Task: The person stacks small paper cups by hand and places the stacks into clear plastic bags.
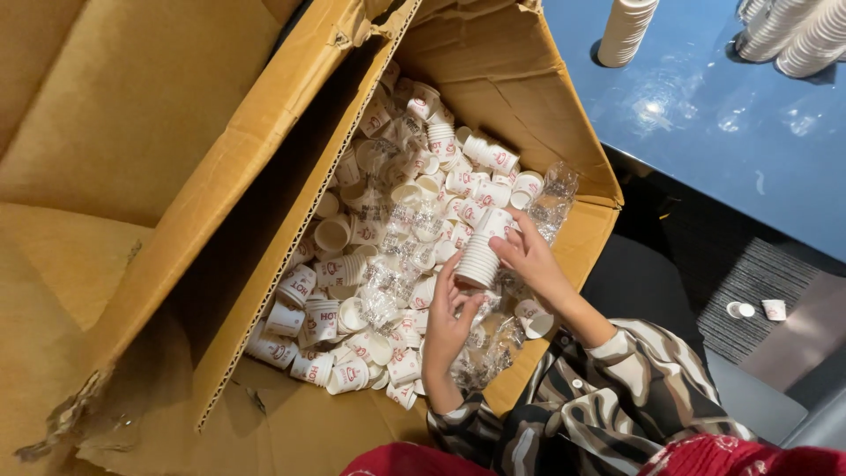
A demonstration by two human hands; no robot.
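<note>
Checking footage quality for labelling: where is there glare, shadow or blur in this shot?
Head view: ceiling light glares off the glossy blue tabletop; the brown cardboard box's left inner wall lies in deep shadow; the stack of small white paper cups and both hands stay sharp, without motion blur.

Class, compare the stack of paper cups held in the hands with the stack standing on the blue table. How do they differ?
The held cup stack is short and tilted over the cardboard box; the table stack is taller, standing untouched on the blue table. The right hand grips the held stack, the left hand below. Both are nested white cups.
</note>
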